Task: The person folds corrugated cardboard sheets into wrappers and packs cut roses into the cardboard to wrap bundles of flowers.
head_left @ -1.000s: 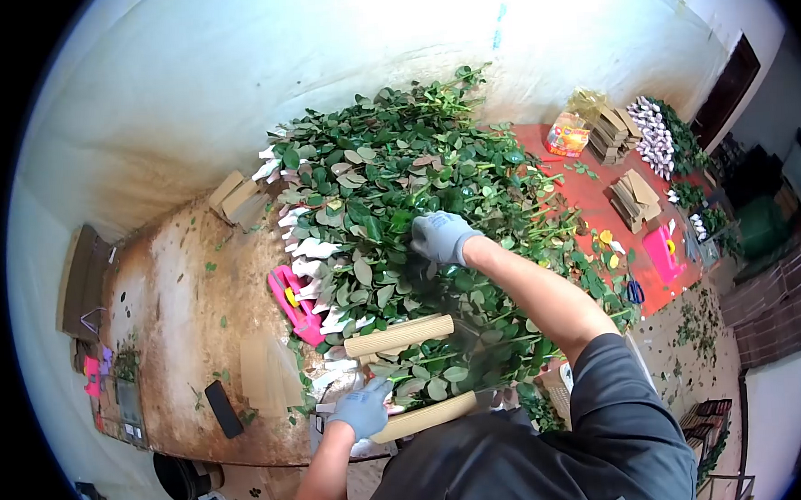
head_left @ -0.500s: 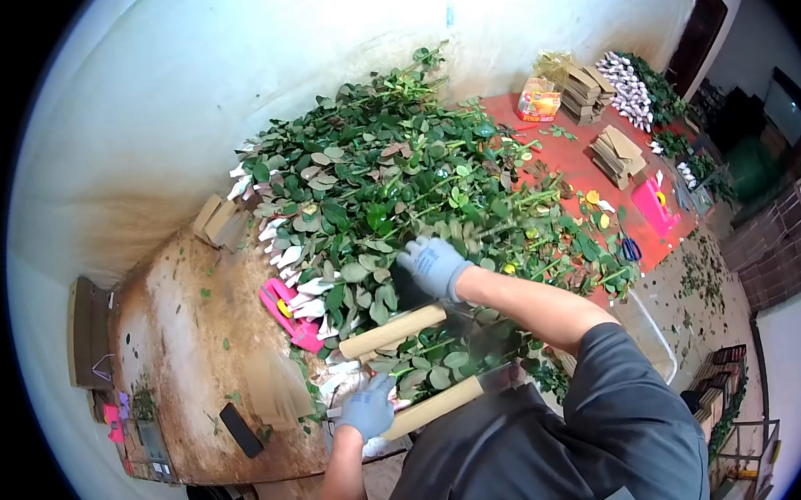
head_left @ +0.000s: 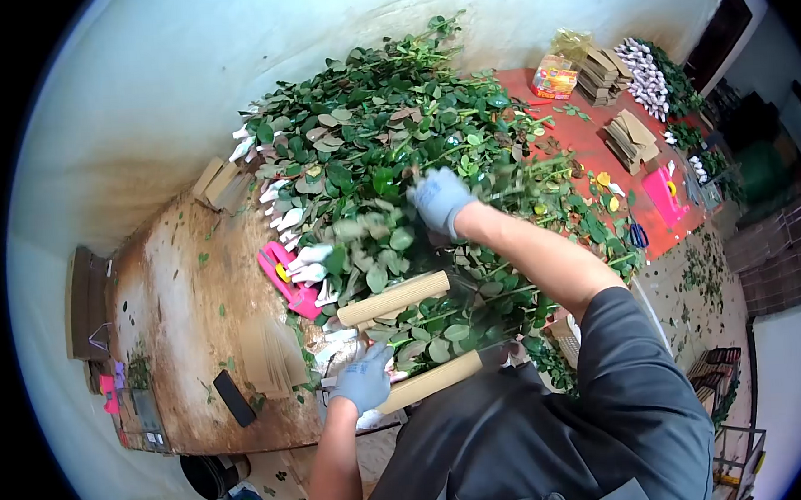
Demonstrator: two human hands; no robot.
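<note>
A large heap of leafy stems (head_left: 367,134) with white-wrapped heads on its left side covers the middle of the table. My right hand (head_left: 441,201), in a grey glove, is closed at the stems; what it grips is hidden. My left hand (head_left: 364,380), also gloved, rests beside the lower cardboard strip (head_left: 433,381), its fingers near a few pale heads; its hold is unclear. Above that strip lies another corrugated cardboard piece (head_left: 394,299), with leaves between the two. A pink tape dispenser (head_left: 284,276) sits left of the heap.
A dark phone (head_left: 234,399) and cardboard sheets (head_left: 270,356) lie on the brown table (head_left: 172,307). On the red surface (head_left: 585,141) are cardboard stacks (head_left: 631,141), an orange-white packet (head_left: 555,79), a second pink dispenser (head_left: 665,193) and blue scissors (head_left: 638,235).
My right hand has moved up and slightly right over the heap, and leaves below it are blurred. My left hand stays by the lower cardboard. The view has shifted a little.
</note>
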